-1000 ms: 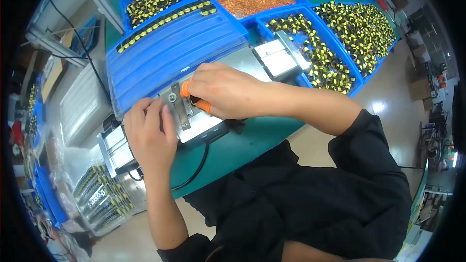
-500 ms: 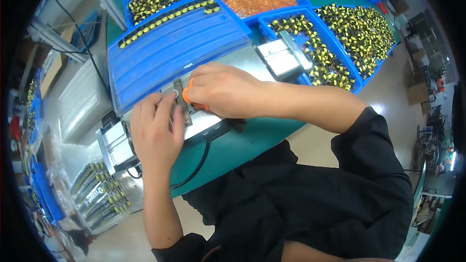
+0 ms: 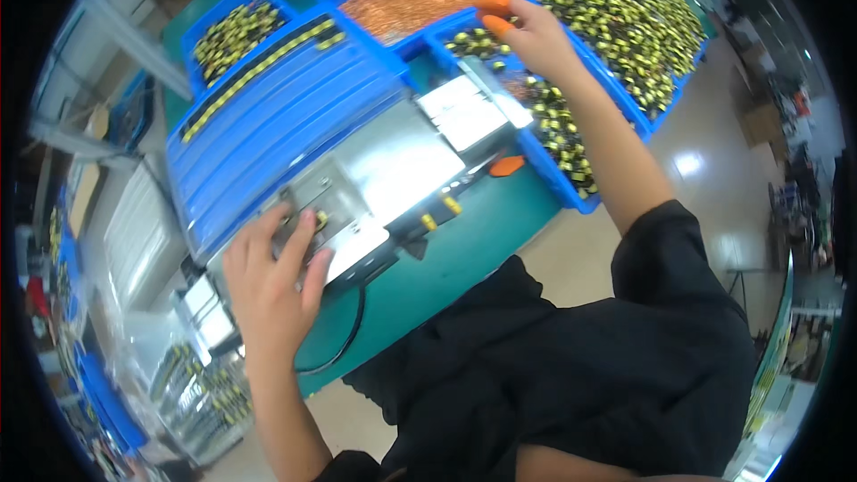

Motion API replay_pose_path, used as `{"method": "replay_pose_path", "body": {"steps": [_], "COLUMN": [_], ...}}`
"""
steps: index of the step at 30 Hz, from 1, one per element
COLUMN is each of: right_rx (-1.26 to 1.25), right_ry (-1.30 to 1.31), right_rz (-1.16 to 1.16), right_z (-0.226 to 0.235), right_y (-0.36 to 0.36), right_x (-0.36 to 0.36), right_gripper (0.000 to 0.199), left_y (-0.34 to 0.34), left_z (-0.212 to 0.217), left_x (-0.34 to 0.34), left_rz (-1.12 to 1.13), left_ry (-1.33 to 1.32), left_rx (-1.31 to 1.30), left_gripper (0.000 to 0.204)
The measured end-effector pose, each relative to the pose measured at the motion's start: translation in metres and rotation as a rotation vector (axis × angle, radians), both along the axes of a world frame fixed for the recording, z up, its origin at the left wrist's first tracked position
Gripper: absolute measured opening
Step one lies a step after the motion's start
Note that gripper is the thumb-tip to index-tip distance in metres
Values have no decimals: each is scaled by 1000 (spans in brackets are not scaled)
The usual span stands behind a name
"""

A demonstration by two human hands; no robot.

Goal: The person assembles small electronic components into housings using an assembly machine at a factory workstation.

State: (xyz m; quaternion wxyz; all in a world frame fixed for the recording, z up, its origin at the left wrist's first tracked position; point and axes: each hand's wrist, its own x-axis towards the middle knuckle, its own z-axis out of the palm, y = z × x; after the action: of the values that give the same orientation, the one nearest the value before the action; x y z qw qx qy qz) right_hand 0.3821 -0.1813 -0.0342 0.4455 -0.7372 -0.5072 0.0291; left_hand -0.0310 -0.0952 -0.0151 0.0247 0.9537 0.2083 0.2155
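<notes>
My left hand [image 3: 278,281] rests at the metal fixture [image 3: 344,205], fingers spread, its fingertips touching the fixture's near left part. Beside the index fingertip, a small yellow-and-black part [image 3: 321,220] sits in the fixture. My right hand [image 3: 540,40] is raised over the blue bins, with orange finger covers on the thumb and a finger. Those fingertips stand apart, and I see nothing between them. Below them is a blue bin [image 3: 585,205] of yellow-and-black parts, with the heap of copper-coloured pieces [image 3: 420,0] just to the left.
A larger bin of yellow-and-black parts [image 3: 625,27] stands at the right, a smaller one [image 3: 237,36] at far left. Ribbed clear trays [image 3: 277,116] lie behind the fixture, one row filled. An orange object [image 3: 507,166] lies near the fixture's right end. Bagged parts [image 3: 201,393] sit lower left.
My right hand has left the fixture and moved up and right to the bins. My left hand stays at the fixture with its fingers more spread. The view has shifted slightly.
</notes>
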Motion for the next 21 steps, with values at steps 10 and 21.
{"method": "replay_pose_path", "body": {"steps": [10, 21], "right_rx": [-622, -688], "right_ry": [-49, -132], "right_rz": [-158, 2], "right_z": [-62, -61], "right_y": [-9, -1], "right_x": [68, 46], "right_gripper": [32, 37], "left_y": [1, 75], "left_z": [-10, 26], "left_x": [21, 92], "left_rz": [188, 186], "left_ry": [36, -269], "left_rx": [-168, -250], "left_gripper": [21, 29]}}
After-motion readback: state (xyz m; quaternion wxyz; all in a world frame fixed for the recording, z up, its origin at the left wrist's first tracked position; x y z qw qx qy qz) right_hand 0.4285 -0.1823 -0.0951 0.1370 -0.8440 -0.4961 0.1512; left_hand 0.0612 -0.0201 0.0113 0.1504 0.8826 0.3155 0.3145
